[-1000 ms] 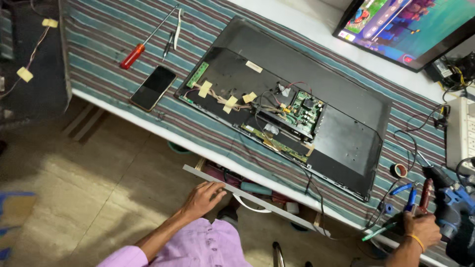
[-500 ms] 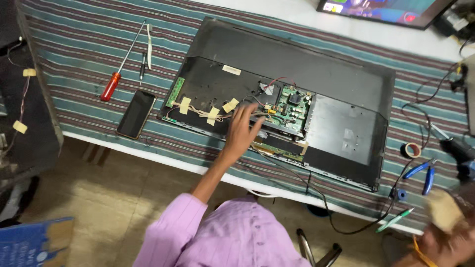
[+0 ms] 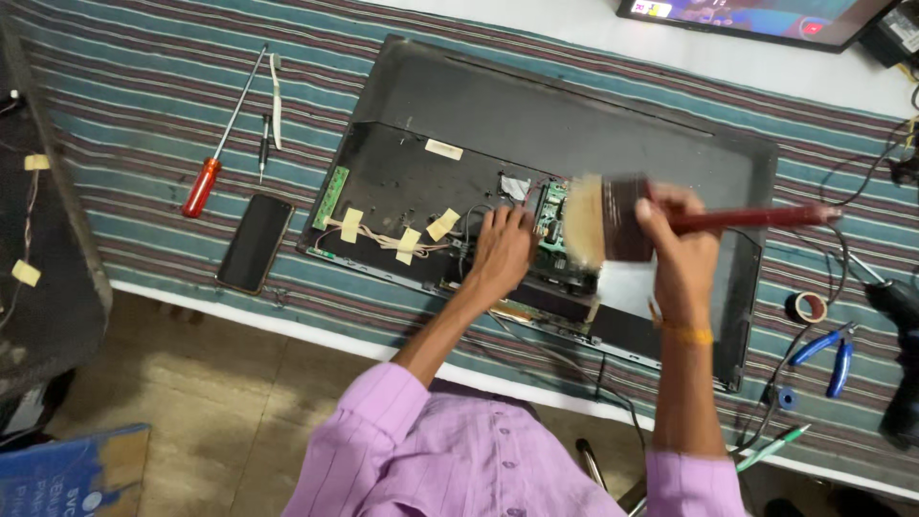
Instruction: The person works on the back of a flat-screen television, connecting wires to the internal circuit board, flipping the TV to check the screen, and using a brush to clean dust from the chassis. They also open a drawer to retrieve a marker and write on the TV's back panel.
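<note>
A flat screen panel (image 3: pixel 574 115) lies face down on the striped cloth with its back cover off. A green circuit board (image 3: pixel 552 206) and taped wires (image 3: pixel 402 239) show inside it. My left hand (image 3: pixel 503 251) rests flat on the panel beside the circuit board, fingers spread. My right hand (image 3: pixel 675 244) grips a paintbrush (image 3: pixel 613 218) with a red handle and pale bristles. The brush hangs over the circuit board, blurred by motion.
A red-handled screwdriver (image 3: pixel 215 153), a thin dark tool (image 3: pixel 264 144) and a dark phone (image 3: pixel 255 242) lie left of the panel. Blue pliers (image 3: pixel 831 347), a tape roll (image 3: pixel 806 306) and cables lie at the right. A lit screen (image 3: pixel 766 14) stands at the back.
My left hand came up from below the table edge onto the panel. My right hand rose from the lower right corner and brought the brush over the circuit board.
</note>
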